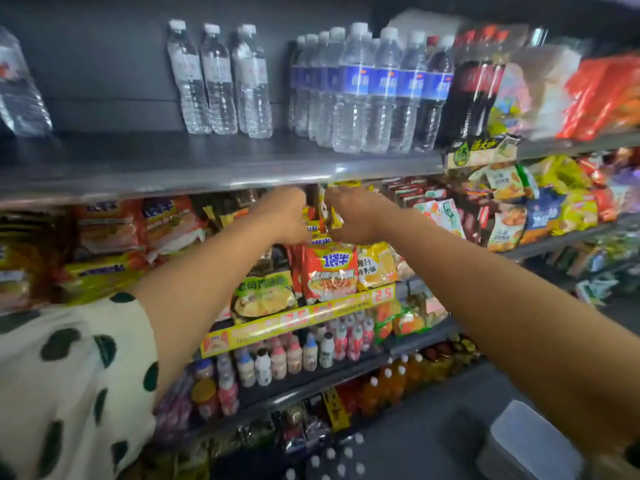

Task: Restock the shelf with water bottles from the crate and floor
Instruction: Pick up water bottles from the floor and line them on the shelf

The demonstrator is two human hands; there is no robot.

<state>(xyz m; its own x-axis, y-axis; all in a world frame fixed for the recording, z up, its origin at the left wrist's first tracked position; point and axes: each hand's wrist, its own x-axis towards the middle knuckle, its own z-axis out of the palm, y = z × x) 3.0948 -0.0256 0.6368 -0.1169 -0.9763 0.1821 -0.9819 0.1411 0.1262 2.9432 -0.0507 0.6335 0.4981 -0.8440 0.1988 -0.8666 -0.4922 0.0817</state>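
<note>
Three clear water bottles stand on the grey top shelf, with a group of several blue-labelled water bottles to their right. One more bottle leans at the far left edge. Both my hands are under that shelf, side by side at the noodle packets. My left hand has its fingers curled on a packet edge. My right hand pinches a yellow packet. Neither hand holds a bottle. White bottle caps show low down by the floor.
Dark cola bottles and snack bags fill the top shelf's right side. Noodle packets, small drink bottles and orange sodas fill the lower shelves. A white box sits at the bottom right.
</note>
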